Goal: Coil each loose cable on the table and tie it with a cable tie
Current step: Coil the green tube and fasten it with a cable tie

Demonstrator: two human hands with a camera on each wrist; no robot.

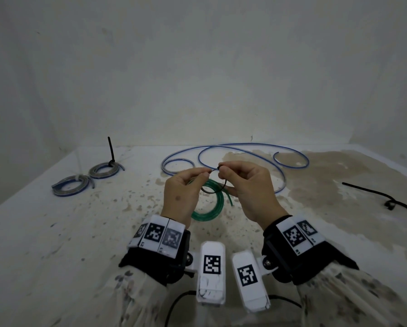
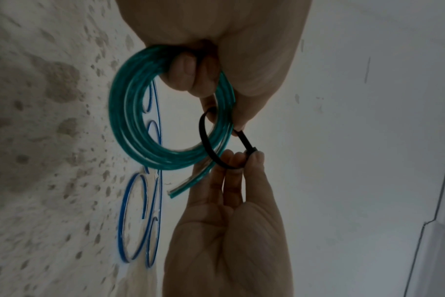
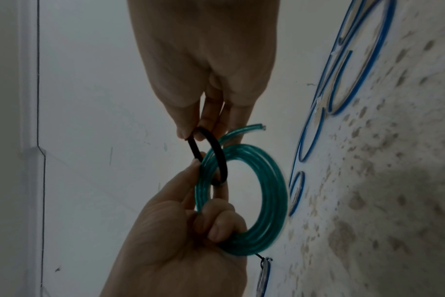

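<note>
A green cable coil (image 1: pixel 207 214) hangs above the table, and the lower fingers of my left hand (image 1: pixel 203 173) curl round it. A black cable tie (image 1: pixel 224 184) loops round the coil's strands. My left thumb and forefinger pinch the tie's tail, and my right hand (image 1: pixel 221 167) pinches its head end right beside them. The left wrist view shows the green coil (image 2: pixel 130 120), the tie (image 2: pixel 206 144) and both pinches. In the right wrist view the tie (image 3: pixel 216 148) crosses the coil (image 3: pixel 275 191). A loose blue cable (image 1: pixel 235 146) sprawls behind my hands.
Two tied grey-blue coils (image 1: pixel 71 188) (image 1: pixel 103 170) lie at the far left, one with a black tie tail standing up. Spare black cable ties (image 1: pixel 386 199) lie at the right. The stained table (image 1: pixel 56 232) meets a white wall behind.
</note>
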